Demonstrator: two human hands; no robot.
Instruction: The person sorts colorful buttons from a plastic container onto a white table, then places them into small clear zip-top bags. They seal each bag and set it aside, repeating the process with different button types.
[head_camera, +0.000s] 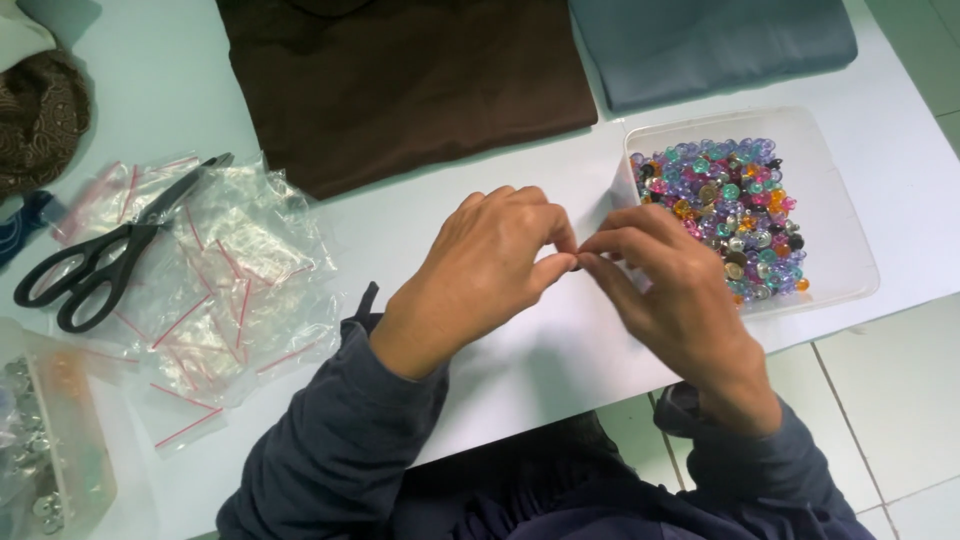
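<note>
Evidently mid-pinch at frame centre, the left hand and right hand meet fingertips closed on something too small to identify, beside the clear plastic tub of multicoloured beads at right.

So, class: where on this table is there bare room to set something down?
Bare table lies between the brown cloth and the hands, left hand, right hand. A strip runs in front of the bead tub. Crowded: plastic bags and scissors on the left.
</note>
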